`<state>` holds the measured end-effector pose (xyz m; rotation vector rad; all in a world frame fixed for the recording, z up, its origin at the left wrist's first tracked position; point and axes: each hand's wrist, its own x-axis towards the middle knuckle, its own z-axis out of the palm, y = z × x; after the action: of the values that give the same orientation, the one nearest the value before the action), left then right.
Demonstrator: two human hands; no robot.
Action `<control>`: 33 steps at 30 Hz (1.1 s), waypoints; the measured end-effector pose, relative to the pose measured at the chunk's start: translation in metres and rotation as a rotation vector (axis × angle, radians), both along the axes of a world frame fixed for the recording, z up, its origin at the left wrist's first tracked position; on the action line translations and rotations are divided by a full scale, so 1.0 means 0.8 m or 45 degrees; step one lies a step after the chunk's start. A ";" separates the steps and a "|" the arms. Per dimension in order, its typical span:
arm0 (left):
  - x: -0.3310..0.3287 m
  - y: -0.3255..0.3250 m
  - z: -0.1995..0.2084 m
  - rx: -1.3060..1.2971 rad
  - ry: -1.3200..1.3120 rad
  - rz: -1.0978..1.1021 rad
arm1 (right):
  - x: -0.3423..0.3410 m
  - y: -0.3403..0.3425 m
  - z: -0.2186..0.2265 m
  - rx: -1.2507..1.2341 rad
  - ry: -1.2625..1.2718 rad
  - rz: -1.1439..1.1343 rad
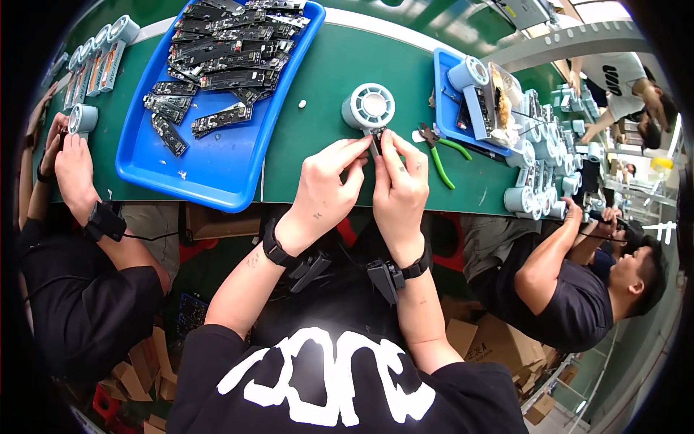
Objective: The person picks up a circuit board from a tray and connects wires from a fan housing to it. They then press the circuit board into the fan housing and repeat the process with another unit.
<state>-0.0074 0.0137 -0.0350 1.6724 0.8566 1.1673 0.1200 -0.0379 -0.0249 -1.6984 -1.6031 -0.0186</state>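
My left hand (329,177) and right hand (402,184) are close together, fingertips pinched on a dark strip (377,142) at the lower edge of the light-blue round fan head (369,107). The head is ahead of me at the green bench (307,148), between the blue tray (217,170) and the green-handled cutters (435,145). My fingers hide the joint; I cannot tell its condition. In my judgement, good practice is light, even pressure, strip kept straight, no twisting, and the head steadied throughout.
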 end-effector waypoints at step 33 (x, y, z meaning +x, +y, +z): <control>-0.008 -0.026 0.018 0.021 0.038 0.043 | -0.010 -0.025 0.023 -0.096 -0.704 0.032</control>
<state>-0.0137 -0.0069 -0.0202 1.6987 0.8988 1.1779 0.1124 -0.0581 -0.0061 -1.8304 -2.0421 -0.4560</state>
